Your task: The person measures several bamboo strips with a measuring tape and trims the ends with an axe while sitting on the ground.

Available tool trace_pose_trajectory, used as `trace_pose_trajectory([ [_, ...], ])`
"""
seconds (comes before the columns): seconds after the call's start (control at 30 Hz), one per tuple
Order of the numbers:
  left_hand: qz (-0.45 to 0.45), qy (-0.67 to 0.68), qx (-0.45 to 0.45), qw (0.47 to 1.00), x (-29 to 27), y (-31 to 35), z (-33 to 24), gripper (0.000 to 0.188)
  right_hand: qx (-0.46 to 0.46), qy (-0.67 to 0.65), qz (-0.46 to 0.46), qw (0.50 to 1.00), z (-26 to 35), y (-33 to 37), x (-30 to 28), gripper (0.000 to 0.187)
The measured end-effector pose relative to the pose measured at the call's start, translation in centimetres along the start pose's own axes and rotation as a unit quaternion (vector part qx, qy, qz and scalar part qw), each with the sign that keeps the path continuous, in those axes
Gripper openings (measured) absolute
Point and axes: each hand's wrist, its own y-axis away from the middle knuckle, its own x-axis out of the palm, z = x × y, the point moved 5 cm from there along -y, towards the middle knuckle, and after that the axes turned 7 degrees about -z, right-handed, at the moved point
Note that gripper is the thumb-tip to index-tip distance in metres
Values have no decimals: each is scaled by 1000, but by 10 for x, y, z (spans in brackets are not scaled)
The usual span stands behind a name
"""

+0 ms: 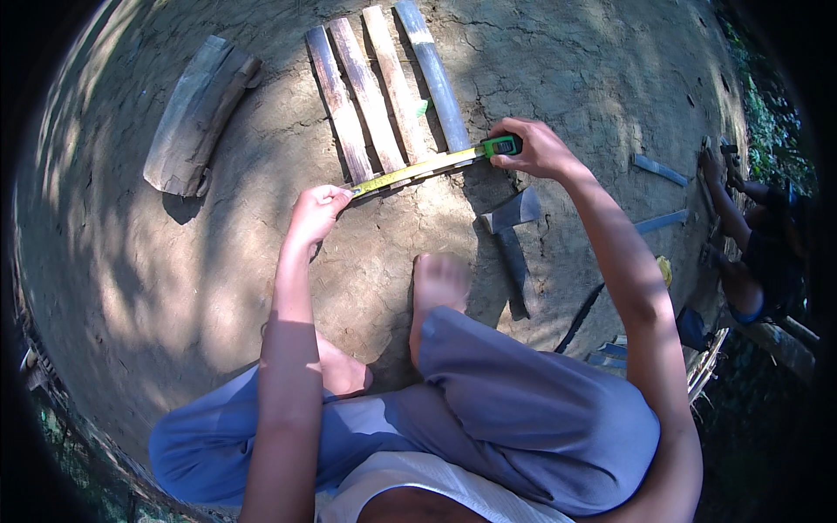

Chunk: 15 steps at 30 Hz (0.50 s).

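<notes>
A tape measure (pixel 503 146) with a green and black case sits in my right hand (pixel 536 150), its fingers closed round it. The yellow blade (pixel 418 169) is drawn out to the left, across the near ends of several bamboo strips. My left hand (pixel 317 213) pinches the blade's free end. The strips lie side by side on the ground, pointing away from me: a dark-edged strip (pixel 338 105) at the left, two pale brown ones (pixel 394 83) between, and a grey strip (pixel 433 74) at the right. Small gaps separate them.
An axe head (pixel 513 211) with a dark handle (pixel 514 270) lies right of my foot. A thick split log (pixel 196 122) rests at the far left. Short grey strips (pixel 660 170) lie at the right, near another person (pixel 754 227) at the edge. Cracked bare earth surrounds everything.
</notes>
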Motion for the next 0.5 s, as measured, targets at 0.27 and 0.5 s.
trace_pose_trajectory([
  [0.27, 5, -29, -8, 1000, 3, 5, -18, 20, -1, -10, -11, 1000, 0, 1, 1, 44],
  [0.5, 12, -30, -16, 999, 3, 1, -17, 20, -12, -15, -6, 1000, -3, 2, 3, 46],
])
